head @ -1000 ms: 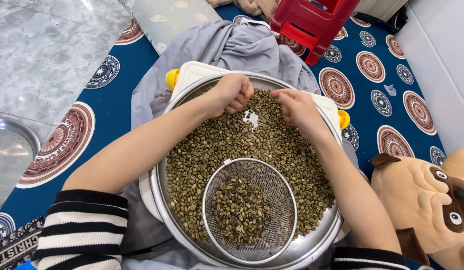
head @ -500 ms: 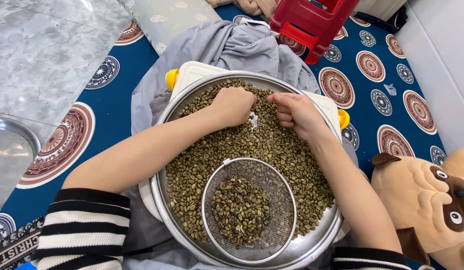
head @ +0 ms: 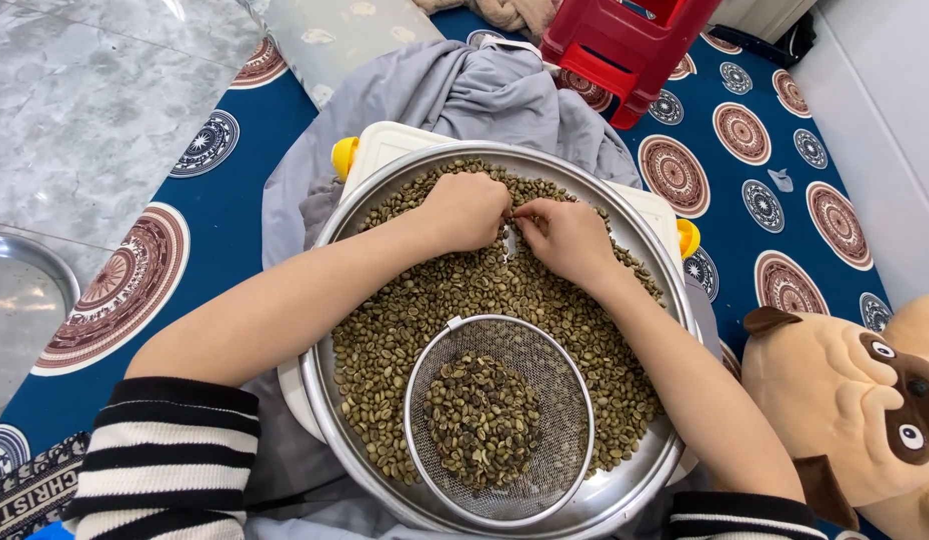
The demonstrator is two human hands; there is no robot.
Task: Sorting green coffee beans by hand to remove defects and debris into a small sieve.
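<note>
A wide steel basin (head: pixel 337 215) holds a layer of greenish raw coffee beans (head: pixel 575 320). My left hand (head: pixel 467 208) rests curled on the beans at the far side, fingertips pinched together. My right hand (head: pixel 562 235) lies close beside it, fingers bent down into the beans, the two hands almost touching over a small bare patch of basin. Whether either hand holds beans is hidden. A round wire-mesh sieve (head: pixel 560 385) sits in the near part of the basin with a heap of darker beans (head: pixel 482 420) in it.
The basin rests on a white box with yellow clips (head: pixel 344 157), over grey cloth (head: pixel 465 90) and a blue patterned mat (head: pixel 225 215). A red plastic stool (head: pixel 625 45) stands beyond, a plush dog (head: pixel 855 400) at right, another steel tray (head: pixel 25 300) at left.
Both hands have come down from the far rim onto the beans. My right hand has slid left until it nearly meets my left hand.
</note>
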